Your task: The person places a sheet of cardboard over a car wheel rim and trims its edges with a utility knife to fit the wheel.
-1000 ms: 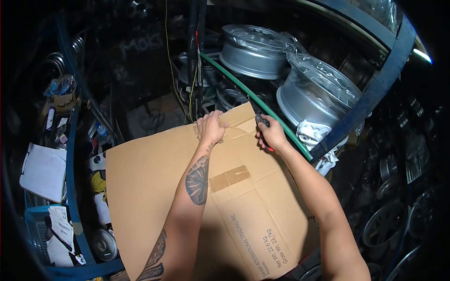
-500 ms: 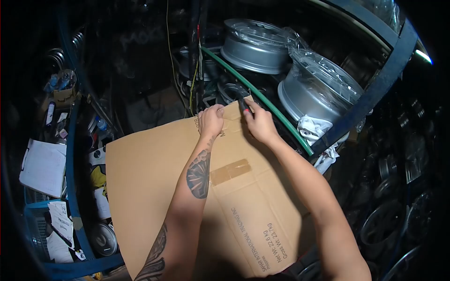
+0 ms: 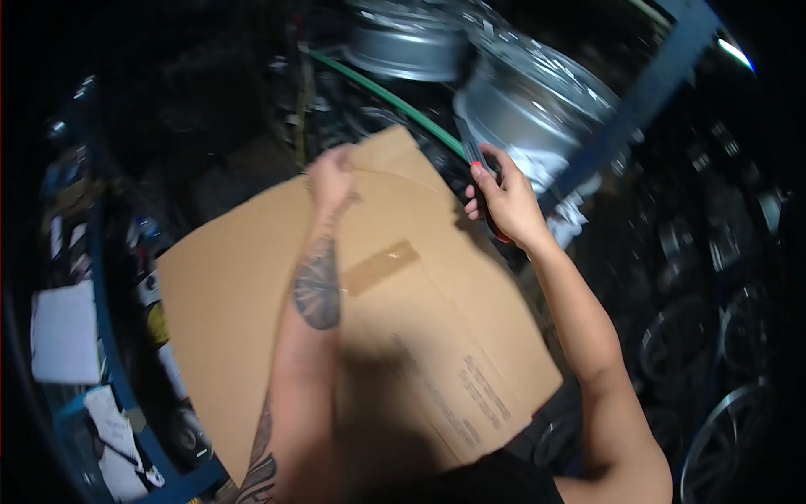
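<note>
Head view: the cardboard (image 3: 222,277) spreads as one broad sheet from left to lower centre; no severed piece shows, and what cutting is left cannot be told. At upper centre, the blurred left hand (image 3: 333,178) grips its top edge. Right of the sheet, the right hand (image 3: 506,200) wraps a cutter (image 3: 467,139), tip off the cardboard.

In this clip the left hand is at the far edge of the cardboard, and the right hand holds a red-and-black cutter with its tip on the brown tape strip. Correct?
Not quite: the head view shows the cutter pointing up, away from the tape strip. The right hand does hold it, and the left hand is at the cardboard's far edge.
</note>
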`<state>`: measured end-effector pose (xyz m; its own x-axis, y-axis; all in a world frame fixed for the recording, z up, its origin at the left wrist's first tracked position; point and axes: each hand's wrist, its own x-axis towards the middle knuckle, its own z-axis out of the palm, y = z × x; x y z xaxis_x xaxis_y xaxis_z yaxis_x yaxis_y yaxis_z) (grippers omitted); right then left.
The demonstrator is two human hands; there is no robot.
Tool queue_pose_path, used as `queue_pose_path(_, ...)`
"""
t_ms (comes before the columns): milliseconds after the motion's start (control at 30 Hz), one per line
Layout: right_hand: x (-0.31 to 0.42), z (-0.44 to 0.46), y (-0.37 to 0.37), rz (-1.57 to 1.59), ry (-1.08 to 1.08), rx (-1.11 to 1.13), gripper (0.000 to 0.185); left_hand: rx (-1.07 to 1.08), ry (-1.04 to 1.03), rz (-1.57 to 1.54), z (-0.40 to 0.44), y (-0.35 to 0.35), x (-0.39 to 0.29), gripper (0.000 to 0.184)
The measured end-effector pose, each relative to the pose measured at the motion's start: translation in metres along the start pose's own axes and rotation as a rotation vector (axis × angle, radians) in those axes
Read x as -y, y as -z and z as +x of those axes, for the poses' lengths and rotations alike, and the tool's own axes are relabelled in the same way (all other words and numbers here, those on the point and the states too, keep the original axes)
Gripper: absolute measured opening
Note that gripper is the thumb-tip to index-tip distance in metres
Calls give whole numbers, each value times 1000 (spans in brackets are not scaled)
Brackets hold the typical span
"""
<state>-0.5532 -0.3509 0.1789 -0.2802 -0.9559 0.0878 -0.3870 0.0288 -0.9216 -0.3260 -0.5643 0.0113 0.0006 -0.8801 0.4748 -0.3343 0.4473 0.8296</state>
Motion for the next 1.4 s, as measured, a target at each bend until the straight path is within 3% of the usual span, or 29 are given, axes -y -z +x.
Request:
queue_pose_path(67,-2,-49,45,-228,-36,86,38,8,-76,6,2,0,-1,27)
queue_pose_path(167,-17,-124,97,-654,55,170,38,63,39,120,-2,4,-21,30)
queue_pose_path(200,-12,-142,107,-692,-149,226,41,64,45,156,-1,5,-21,30)
queue_pose_path(267,-54,-178,129,-620,-180,107,51,72,72,211,-3,5,-21,31)
queue_pose_path(333,-88,-206,143,-544,-200,139,40,82,97,250,-2,6,-25,30)
queue_pose_path(433,-154,-235,142,5,-268,-101,25,98,112,243,-2,8,-28,33)
queue_pose_path(533,-181,-244,164,-78,-376,-527,19,110,125,240,-6,8,-36,33)
queue_pose_path(600,-220,-259,207,-206,-386,-677,24,109,70,217,-6,3,-33,34)
queue_pose_path(667,-193,-272,214,-994,-426,-558,24,63,-29,197,0,-1,-4,35)
queue_pose_path(700,-179,-275,213,-1031,-500,-520,31,43,-110,253,1,3,-3,35)
queue_pose_path(733,-165,-278,207,-1069,-587,-478,39,40,-188,313,-2,2,-10,35)
queue_pose_path(800,-139,-268,188,-1071,-410,-523,39,35,-201,460,-9,1,-26,34)
queue_pose_path(900,-90,-214,146,-764,-214,-411,30,11,-403,478,-15,2,-43,33)
queue_pose_path(967,-57,-170,99,-610,85,-284,22,198,-321,563,-17,-2,-31,32)
queue_pose_path(1067,-27,-94,35,-596,212,-4,34,492,-36,738,-11,5,-53,34)
queue_pose_path(1133,-26,-37,-4,-616,289,85,35,507,28,782,-9,5,-62,41)
queue_pose_path(1233,-40,38,-56,-640,228,103,39,500,79,792,-9,6,-77,59)
queue_pose_path(1333,-40,72,-86,-803,-18,16,44,487,157,743,-6,4,-72,54)
queue_pose_path(1400,-46,69,-94,-824,-26,-74,48,246,131,817,-11,2,-61,50)
